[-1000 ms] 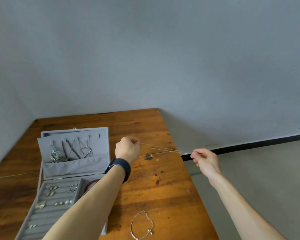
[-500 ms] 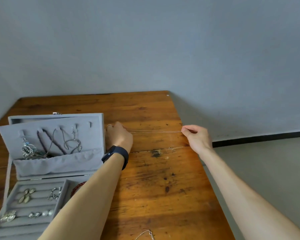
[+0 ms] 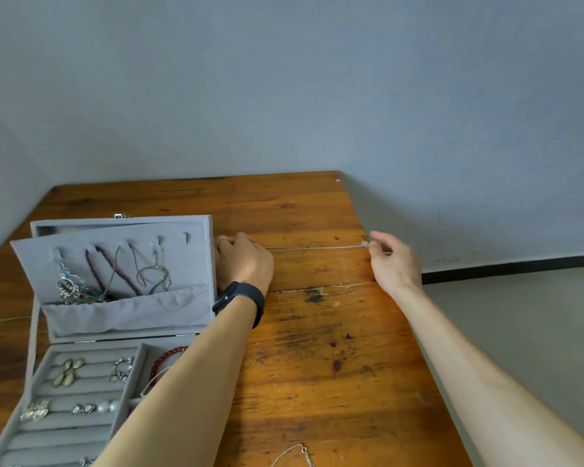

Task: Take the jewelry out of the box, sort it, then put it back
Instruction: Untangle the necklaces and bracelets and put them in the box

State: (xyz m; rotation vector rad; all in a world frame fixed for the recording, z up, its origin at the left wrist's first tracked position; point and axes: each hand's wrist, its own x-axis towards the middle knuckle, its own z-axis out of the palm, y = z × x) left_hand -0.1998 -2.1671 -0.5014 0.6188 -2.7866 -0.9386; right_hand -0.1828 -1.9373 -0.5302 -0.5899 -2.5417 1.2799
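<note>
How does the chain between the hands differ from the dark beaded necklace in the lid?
The chain is thin, silvery and stretched straight across the table; the beaded necklace is thicker, dark and hangs looped. The chain is outside the jewelry box, one end in the left hand; the beaded necklace hangs inside the lid, untouched. Both are necklaces.

A thin silver chain (image 3: 317, 247) lay stretched straight across the far counter (image 3: 317, 332), a small round pendant (image 3: 364, 244) at its right end. The grey velvet box (image 3: 122, 221) stood open, necklaces (image 3: 115, 271) hanging inside its lid, earrings (image 3: 68, 370) in the tray.
</note>
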